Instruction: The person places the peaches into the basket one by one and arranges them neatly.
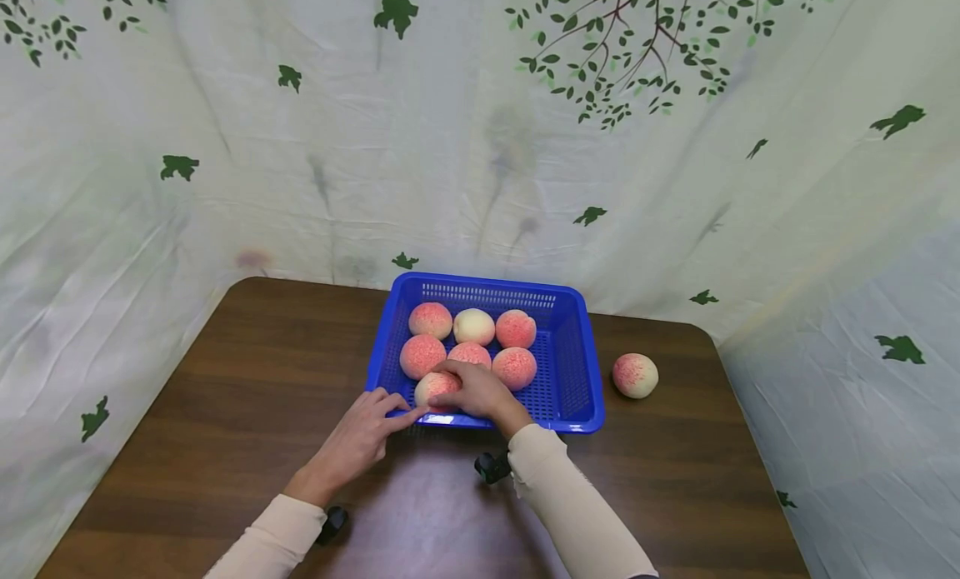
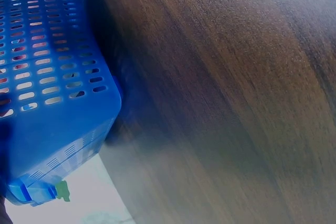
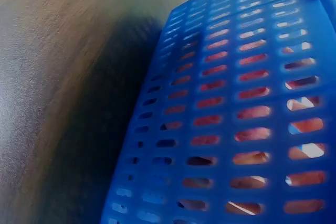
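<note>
A blue plastic basket [image 1: 570, 396] sits on the table with several pink-and-cream peaches [image 1: 431, 321] inside, laid in rows toward its left side. My right hand [image 1: 480, 391] reaches over the front rim and holds a peach [image 1: 435, 387] at the front left, thumb and fingers around it. My left hand [image 1: 360, 433] is at the front left corner, its fingers extended over the rim and one fingertip close to that same peach. Both wrist views show mainly the basket's slotted wall [image 3: 210, 103], with bits of peach showing through the holes.
One more peach [image 1: 635, 376] lies on the brown wooden table [image 1: 285, 354], right of the basket. Behind the table hangs a pale cloth [image 1: 450, 146] with printed green leaves and branches. The basket's right side shows bare blue mesh.
</note>
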The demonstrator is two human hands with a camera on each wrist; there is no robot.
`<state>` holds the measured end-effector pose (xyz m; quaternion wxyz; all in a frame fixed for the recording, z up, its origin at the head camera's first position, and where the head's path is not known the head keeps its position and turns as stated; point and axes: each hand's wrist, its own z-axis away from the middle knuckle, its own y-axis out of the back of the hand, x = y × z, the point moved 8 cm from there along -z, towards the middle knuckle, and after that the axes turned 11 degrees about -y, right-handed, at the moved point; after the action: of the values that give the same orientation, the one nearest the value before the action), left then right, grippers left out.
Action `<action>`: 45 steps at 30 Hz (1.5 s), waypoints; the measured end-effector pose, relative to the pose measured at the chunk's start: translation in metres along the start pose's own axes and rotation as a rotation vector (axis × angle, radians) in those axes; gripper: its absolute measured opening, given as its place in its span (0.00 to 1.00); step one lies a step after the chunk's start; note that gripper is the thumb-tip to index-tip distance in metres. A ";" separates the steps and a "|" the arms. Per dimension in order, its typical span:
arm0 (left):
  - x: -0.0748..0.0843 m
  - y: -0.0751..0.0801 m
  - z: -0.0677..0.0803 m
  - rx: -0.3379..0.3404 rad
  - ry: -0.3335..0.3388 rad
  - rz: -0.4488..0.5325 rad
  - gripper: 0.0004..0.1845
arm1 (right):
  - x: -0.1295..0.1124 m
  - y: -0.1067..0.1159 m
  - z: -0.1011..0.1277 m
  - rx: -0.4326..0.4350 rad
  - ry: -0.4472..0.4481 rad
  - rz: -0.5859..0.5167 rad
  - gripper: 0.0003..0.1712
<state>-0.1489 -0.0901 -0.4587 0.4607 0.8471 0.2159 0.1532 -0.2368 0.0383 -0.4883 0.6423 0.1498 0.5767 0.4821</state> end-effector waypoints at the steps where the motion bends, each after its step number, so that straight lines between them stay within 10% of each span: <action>1: 0.000 0.000 0.000 0.000 -0.001 -0.001 0.34 | 0.001 0.000 0.000 -0.013 0.007 -0.003 0.28; 6: 0.001 -0.001 0.000 0.002 -0.006 -0.005 0.34 | 0.008 0.003 0.006 -0.091 0.021 -0.074 0.34; 16: 0.002 0.000 0.001 0.022 -0.008 0.003 0.33 | 0.039 0.043 0.025 -0.167 0.121 -0.612 0.30; 38: -0.001 0.001 -0.003 -0.048 -0.017 0.044 0.32 | 0.190 0.150 0.098 0.409 -0.046 -1.064 0.22; 45: -0.002 0.001 -0.003 -0.054 -0.024 0.064 0.32 | 0.237 0.171 0.123 0.794 -0.174 -1.007 0.24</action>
<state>-0.1518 -0.0893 -0.4559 0.4809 0.8426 0.1790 0.1633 -0.2346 0.3541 -0.4661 0.7300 0.1255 0.6566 -0.1420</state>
